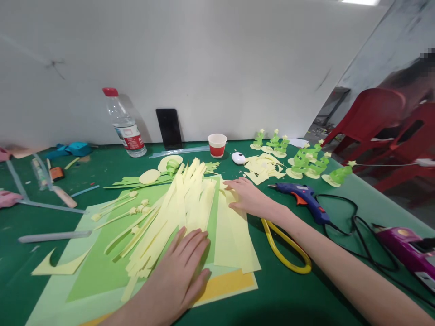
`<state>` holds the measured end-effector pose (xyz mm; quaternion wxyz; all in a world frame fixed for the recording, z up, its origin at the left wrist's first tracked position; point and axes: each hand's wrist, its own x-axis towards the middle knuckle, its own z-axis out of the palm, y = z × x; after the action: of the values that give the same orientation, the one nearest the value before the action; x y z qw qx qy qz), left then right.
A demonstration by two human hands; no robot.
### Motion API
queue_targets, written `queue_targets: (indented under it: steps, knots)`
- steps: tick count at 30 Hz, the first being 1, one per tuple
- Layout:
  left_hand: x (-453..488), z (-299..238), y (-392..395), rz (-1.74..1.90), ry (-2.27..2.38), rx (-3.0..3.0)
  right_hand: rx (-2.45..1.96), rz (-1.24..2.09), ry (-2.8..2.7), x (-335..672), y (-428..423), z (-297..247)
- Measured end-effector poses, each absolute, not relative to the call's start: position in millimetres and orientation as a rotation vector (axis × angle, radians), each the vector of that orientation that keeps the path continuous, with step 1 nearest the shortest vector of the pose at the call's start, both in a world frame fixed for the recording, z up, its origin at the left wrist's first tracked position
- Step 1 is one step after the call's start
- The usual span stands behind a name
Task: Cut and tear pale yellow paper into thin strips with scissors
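My left hand (185, 262) lies flat, fingers stretched out, at the lower end of a heap of pale yellow paper strips (166, 217). My right hand (246, 195) rests over the top of the wider pale yellow paper pieces (234, 240), its fingers and thumb apart. Green paper sheets (98, 262) lie beneath the strips. Left of the heap are thin strips with small folded paper stars (134, 210) on their ends. A yellow loop handle (288, 253), apparently of scissors, shows beside my right forearm; its other end is hidden.
A blue glue gun (306, 197) with a black cord lies at the right. Behind it stand several green spiral paper trees (299, 160). Paper scraps (263, 167), a paper cup (217, 146), a phone (169, 129) and a water bottle (127, 129) line the back. A person sits far right.
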<state>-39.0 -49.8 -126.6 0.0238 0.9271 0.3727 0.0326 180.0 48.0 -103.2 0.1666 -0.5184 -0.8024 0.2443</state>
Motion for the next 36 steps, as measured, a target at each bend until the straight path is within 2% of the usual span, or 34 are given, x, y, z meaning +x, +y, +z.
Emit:
queue_targets:
  steps: [5,7,10,15,23,26,30,36]
  knots:
    - [-40.9,-122.7,-48.9,0.286,1.016,3.002,-1.472,0.983,-1.972,178.8,44.0,-86.8]
    - [-39.9,-117.3,-49.7,0.412,1.101,2.934,-1.409,1.100,-1.851,176.3,38.1,-76.9]
    - [-38.0,-104.1,-50.5,0.568,1.362,2.550,-1.311,1.201,-1.716,168.3,23.5,-62.6]
    - [-31.7,-77.2,-39.0,0.589,1.413,1.958,-1.143,1.345,-1.498,147.2,-8.3,-49.7]
    - [-6.4,-38.0,-9.7,0.830,1.288,1.710,-1.099,0.989,-1.672,139.5,-32.3,-43.7]
    - [-0.5,-25.6,-12.0,0.800,1.244,1.740,-1.068,0.882,-1.666,151.6,-30.3,-30.6]
    - [2.8,-18.7,-19.4,0.594,1.090,1.800,-1.042,0.896,-1.757,166.2,-27.5,-14.4]
    - [-1.4,-28.7,-15.8,0.658,0.683,1.513,-0.804,1.077,-1.710,172.5,-25.2,-10.5]
